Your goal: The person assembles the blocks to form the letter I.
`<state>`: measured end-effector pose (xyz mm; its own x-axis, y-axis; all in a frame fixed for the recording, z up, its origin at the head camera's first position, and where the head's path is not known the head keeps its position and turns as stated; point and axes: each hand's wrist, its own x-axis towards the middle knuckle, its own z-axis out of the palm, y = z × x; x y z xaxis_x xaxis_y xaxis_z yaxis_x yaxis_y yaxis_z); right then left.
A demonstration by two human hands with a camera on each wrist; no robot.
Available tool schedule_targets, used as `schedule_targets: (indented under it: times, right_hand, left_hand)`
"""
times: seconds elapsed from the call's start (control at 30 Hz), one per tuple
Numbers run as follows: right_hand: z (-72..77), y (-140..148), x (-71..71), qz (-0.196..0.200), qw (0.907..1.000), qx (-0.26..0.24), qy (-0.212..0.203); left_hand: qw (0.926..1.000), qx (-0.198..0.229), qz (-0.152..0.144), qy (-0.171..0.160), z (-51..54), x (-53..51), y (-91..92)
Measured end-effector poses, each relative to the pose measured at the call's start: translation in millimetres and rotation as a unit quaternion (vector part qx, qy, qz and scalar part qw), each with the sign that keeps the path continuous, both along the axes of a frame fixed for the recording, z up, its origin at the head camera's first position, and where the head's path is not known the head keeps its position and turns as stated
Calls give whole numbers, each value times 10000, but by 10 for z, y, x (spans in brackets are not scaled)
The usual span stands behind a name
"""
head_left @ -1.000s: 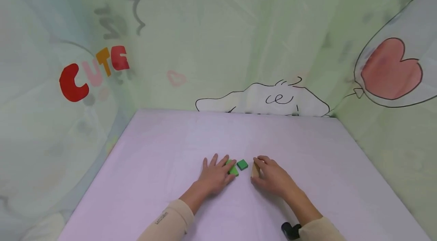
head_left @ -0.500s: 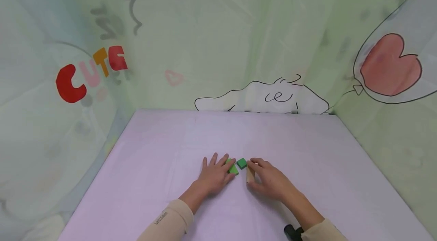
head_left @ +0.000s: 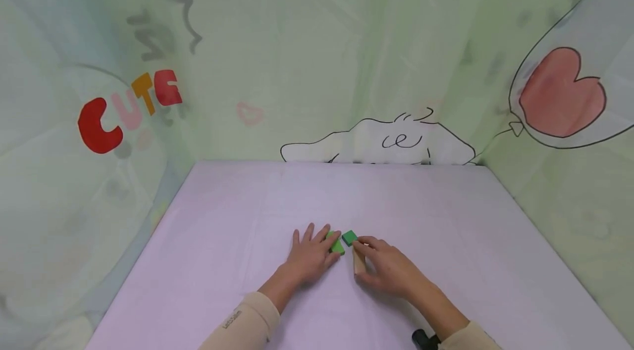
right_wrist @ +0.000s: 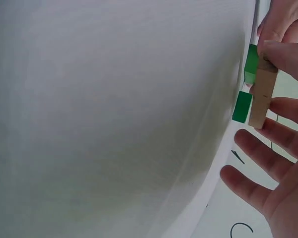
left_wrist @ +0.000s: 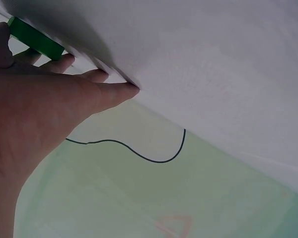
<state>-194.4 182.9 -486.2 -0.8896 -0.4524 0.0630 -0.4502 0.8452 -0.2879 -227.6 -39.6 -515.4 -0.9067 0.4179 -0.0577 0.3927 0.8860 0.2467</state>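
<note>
Fingers spread and fairly straight, my left hand [head_left: 308, 258] rests on the table, its index finger and thumb against a light green block [head_left: 338, 247]. That block shows as a green bar [left_wrist: 37, 38] in the left wrist view. Just right of it lies a small dark green block [head_left: 349, 238]. My right hand [head_left: 388, 268] pinches a plain wooden block [head_left: 359, 262] between thumb and fingertips. In the right wrist view the wooden block [right_wrist: 263, 94] stands close beside the small green block [right_wrist: 242, 106]; whether they touch I cannot tell.
A pale lilac cloth covers the table [head_left: 238, 201]. Printed fabric walls [head_left: 317, 53] rise behind it and at both sides. A black object [head_left: 423, 339] shows by the right sleeve at the front.
My right hand has moved left and slightly nearer the front with the wooden block, bringing it close to the dark green block. The left hand stays in place.
</note>
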Motion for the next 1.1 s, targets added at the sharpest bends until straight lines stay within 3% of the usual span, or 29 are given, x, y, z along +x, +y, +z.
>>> schedule_targets:
  times: [0.37,0.87,1.1]
  right_hand:
    - [-37,-29,19,-19,9997,96,-215]
    - [-40,-32,-5,225,9996,125,-62]
    - [-35,-47,-15,162,9997,119,-105]
  left_hand:
    - [10000,15,-23,82,-19,16,-3]
    - [9999,-53,-52,156,-15,12,-12]
    - [9998,-3,-130,117,-14,-7,-26]
